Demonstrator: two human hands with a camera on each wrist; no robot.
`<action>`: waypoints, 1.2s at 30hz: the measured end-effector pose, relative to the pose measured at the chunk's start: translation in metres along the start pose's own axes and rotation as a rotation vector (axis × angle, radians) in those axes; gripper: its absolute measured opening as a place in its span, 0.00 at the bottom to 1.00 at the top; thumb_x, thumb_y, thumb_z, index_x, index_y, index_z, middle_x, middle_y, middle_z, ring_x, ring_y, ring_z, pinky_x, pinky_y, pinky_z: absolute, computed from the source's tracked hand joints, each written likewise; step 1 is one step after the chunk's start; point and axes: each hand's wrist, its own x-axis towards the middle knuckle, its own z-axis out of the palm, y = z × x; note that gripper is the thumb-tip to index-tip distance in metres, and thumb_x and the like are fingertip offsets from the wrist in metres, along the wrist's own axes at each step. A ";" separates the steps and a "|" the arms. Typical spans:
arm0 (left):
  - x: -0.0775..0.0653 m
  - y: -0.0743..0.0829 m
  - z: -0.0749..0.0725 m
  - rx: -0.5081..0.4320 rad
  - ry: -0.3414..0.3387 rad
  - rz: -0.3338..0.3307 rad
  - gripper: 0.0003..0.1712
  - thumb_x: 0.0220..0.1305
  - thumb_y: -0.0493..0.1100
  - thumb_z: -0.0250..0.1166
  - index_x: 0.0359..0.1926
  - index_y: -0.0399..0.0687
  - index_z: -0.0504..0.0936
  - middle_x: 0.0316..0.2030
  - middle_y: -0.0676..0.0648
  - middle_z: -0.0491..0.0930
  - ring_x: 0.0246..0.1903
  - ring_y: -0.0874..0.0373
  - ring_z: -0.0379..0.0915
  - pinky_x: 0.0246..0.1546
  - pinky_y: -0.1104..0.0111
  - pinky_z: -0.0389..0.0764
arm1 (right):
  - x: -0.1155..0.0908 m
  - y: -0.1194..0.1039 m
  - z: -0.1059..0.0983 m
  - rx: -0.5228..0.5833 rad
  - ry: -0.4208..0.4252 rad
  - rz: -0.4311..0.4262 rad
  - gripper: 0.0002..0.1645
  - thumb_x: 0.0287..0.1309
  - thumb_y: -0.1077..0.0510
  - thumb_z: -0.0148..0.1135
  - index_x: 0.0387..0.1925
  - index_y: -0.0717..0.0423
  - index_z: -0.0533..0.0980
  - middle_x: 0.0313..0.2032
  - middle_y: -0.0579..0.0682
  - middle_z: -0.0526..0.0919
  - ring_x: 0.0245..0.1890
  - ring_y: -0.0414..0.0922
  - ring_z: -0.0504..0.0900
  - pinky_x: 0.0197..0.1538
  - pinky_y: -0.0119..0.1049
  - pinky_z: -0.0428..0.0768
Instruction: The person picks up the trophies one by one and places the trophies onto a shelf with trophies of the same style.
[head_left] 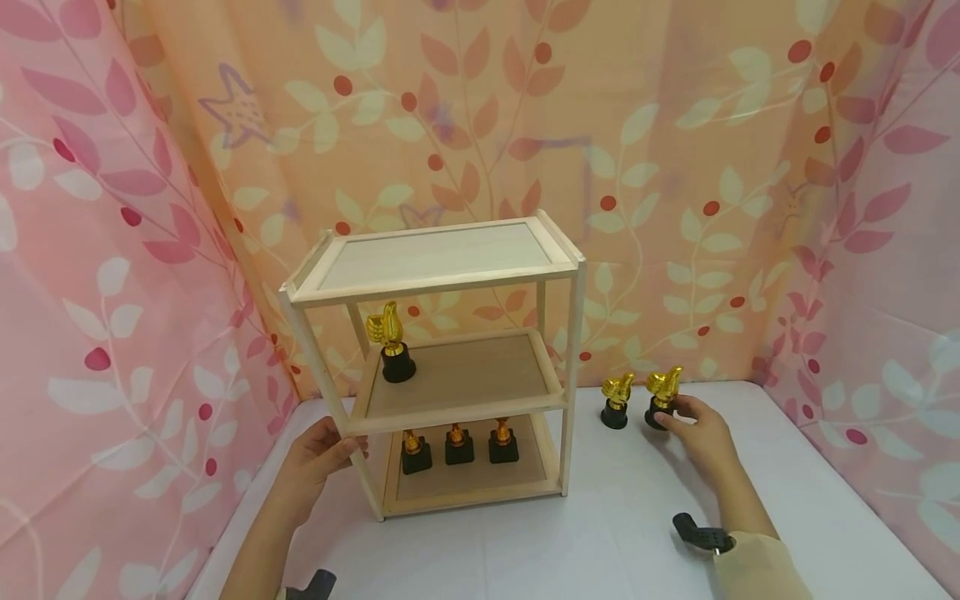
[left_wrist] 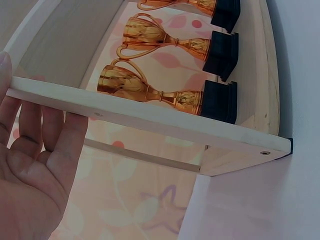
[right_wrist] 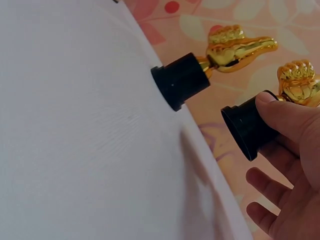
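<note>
A small trophy [head_left: 663,393] with a gold thumbs-up on a round black base is in my right hand [head_left: 703,437], thumb and fingers pinching the base. In the right wrist view its base [right_wrist: 246,129] is off the white tabletop. A matching trophy [head_left: 616,404] stands on the table just left of it. My left hand [head_left: 311,462] grips the front left post [left_wrist: 150,112] of a three-tier wooden shelf [head_left: 457,421]. On the middle tier, at the left, stands one thumbs-up trophy [head_left: 396,360]. Three gold cup trophies [left_wrist: 155,92] with square black bases line the bottom tier.
The shelf's top tier [head_left: 442,257] is a pale panel in a raised frame. White cloth covers the table [head_left: 600,533]. Leaf-patterned curtains [head_left: 660,208] hang behind it and along both sides. Each wrist wears a black camera mount [head_left: 701,533].
</note>
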 end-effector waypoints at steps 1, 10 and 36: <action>0.000 0.000 0.000 0.001 0.000 0.000 0.07 0.75 0.32 0.58 0.51 0.39 0.76 0.39 0.51 0.86 0.41 0.57 0.87 0.47 0.68 0.86 | 0.000 -0.002 -0.001 -0.006 0.008 -0.006 0.46 0.65 0.34 0.65 0.71 0.61 0.67 0.66 0.71 0.71 0.69 0.69 0.66 0.65 0.69 0.64; 0.000 0.000 0.000 0.017 0.006 -0.015 0.08 0.75 0.33 0.59 0.52 0.38 0.75 0.39 0.50 0.86 0.41 0.57 0.86 0.47 0.67 0.86 | -0.004 -0.024 -0.016 -0.068 0.076 -0.086 0.43 0.66 0.35 0.64 0.69 0.61 0.70 0.63 0.70 0.75 0.65 0.69 0.70 0.64 0.71 0.65; 0.001 0.001 0.000 -0.001 0.010 -0.010 0.05 0.74 0.33 0.59 0.48 0.41 0.77 0.39 0.51 0.86 0.41 0.57 0.86 0.46 0.68 0.86 | -0.034 -0.105 -0.047 -0.020 0.097 -0.118 0.49 0.61 0.27 0.62 0.73 0.52 0.67 0.67 0.65 0.72 0.67 0.70 0.65 0.54 0.75 0.70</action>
